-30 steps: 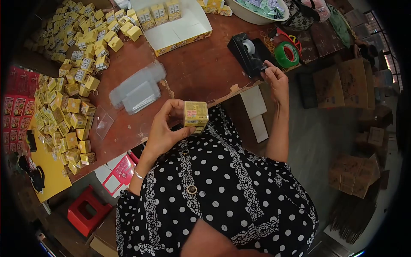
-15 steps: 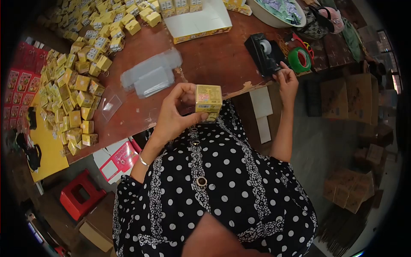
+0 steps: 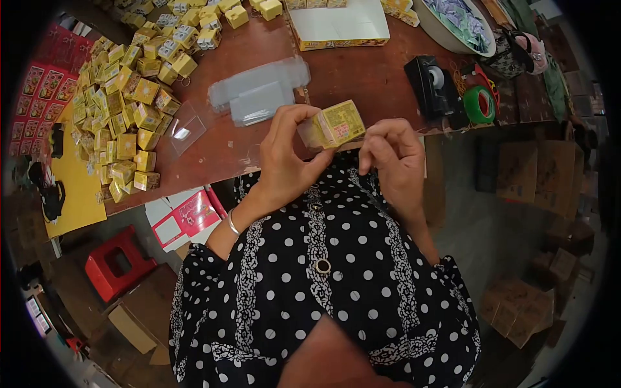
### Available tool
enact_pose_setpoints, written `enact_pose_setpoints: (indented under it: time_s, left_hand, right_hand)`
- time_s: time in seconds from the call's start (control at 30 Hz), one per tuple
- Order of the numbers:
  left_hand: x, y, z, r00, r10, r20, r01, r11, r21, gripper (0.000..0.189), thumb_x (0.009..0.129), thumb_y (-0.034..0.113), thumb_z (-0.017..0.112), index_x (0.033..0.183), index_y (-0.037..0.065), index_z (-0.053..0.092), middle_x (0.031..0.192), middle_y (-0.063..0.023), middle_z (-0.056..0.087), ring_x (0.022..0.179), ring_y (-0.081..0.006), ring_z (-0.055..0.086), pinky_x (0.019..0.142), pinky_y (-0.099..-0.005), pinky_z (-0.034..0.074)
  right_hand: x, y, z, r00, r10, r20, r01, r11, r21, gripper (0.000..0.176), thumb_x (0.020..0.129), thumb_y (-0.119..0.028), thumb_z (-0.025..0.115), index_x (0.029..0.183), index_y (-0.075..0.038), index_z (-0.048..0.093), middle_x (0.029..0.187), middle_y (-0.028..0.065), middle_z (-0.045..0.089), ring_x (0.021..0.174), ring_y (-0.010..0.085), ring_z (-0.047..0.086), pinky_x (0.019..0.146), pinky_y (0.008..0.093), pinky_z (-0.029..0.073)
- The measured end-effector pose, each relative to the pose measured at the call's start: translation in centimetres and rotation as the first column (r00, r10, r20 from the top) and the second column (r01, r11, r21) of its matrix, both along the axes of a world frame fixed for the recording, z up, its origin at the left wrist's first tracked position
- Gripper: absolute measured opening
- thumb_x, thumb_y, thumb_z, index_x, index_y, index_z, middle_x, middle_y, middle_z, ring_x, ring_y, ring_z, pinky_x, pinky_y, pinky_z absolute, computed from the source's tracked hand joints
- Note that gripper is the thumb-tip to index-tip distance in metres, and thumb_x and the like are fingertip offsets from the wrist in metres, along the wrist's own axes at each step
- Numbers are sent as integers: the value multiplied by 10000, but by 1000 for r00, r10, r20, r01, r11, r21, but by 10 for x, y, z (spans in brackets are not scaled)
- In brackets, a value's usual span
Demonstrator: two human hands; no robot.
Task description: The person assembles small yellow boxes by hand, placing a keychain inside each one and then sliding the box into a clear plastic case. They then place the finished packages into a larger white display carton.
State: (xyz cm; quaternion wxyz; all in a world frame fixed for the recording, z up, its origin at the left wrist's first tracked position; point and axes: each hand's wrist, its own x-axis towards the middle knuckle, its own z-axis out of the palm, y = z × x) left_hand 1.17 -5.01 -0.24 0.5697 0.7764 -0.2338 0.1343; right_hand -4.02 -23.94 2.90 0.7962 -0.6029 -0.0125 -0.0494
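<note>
My left hand (image 3: 284,158) grips a small yellow printed box (image 3: 343,124) between thumb and fingers, above the table's front edge. The box is tilted, with a printed face turned up and a clear, shiny part at its left side. Close by its right edge is my right hand (image 3: 400,158), fingers curled and thumb pressed to the fingertips in a pinch. Whatever lies in that pinch is too small to make out. A black tape dispenser (image 3: 427,87) with a clear roll stands farther back to the right.
Many yellow small boxes (image 3: 145,90) are heaped at the left. Flat clear plastic sleeves (image 3: 259,94) lie behind my left hand. At the back are a white open carton (image 3: 339,26) and a basin (image 3: 482,48) of packets. A green tape roll (image 3: 479,105) sits at the right.
My right hand has come from the tape dispenser to the right side of the box, its fingers now pinched. My left hand has turned and tilted the box; the view has shifted slightly.
</note>
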Motion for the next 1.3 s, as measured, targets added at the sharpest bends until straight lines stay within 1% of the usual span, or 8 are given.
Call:
enact_pose_setpoints:
  time_s: [0.53,0.63,0.7,0.83,1.03,1.1,1.17,1.3]
  left_hand:
    - [-2,3,-5,995,58,80,-57,998,-8,529,692,23,869,1153,20,609,1103,-146,657,1004,-318,680,815,-373,557]
    - [-4,4,-7,993,-8,-114,4,999,-32,534,723,32,872,1176,11,588,1092,-119,669,1002,-239,687,827,-347,572]
    - [-9,0,-1,954,-88,-286,43,986,-159,543,738,33,870,1192,5,574,1095,-105,672,1007,-203,681,848,-333,577]
    - [-11,0,3,849,-222,-479,68,946,-317,562,769,26,858,1231,-6,539,1111,-78,675,1028,-144,668,900,-309,583]
    - [-9,1,-1,873,-218,-435,66,939,-339,546,773,17,849,1223,-2,540,1121,-82,675,1032,-158,672,921,-313,570]
    - [-10,0,-1,878,-230,-421,70,930,-361,548,771,23,854,1225,3,549,1128,-90,671,1045,-176,669,937,-326,560]
    - [-9,2,-4,882,-237,-407,71,921,-382,549,769,30,859,1227,9,557,1135,-98,666,1058,-195,666,953,-340,549]
    - [3,12,-5,999,-41,-19,40,997,-64,570,716,-4,847,1227,36,599,1215,-126,629,1149,-300,629,998,-410,513]
  right_hand:
    - [7,17,2,989,-141,-34,127,957,-260,162,959,-26,705,1112,1,659,932,50,688,725,79,652,646,225,545]
    - [14,14,-11,967,-238,93,256,902,-348,235,905,6,746,1124,-7,662,1019,94,680,836,144,683,716,277,556]
    - [17,9,-16,825,-123,551,465,702,-539,311,840,10,787,1129,-32,681,1123,129,675,1010,239,670,829,352,549]
    - [34,-8,-18,732,129,668,455,637,-622,348,803,-24,811,1133,-64,705,1204,142,671,1135,308,619,925,398,519]
    - [40,-13,-31,868,280,409,60,759,-648,403,847,-50,786,1231,-39,662,1419,166,575,1244,265,593,1035,379,488]
    - [36,-7,-35,971,220,96,-192,952,-238,570,858,-194,819,1345,-16,582,1399,149,578,1265,226,574,1050,365,477]
    - [38,-10,-33,964,260,59,-238,937,-255,622,883,-284,800,1379,-10,544,1352,135,594,1212,198,595,1001,334,499]
    - [52,-36,-34,966,238,-105,-256,939,-229,571,980,-353,708,1409,-24,525,1203,94,649,1066,142,639,850,260,541]
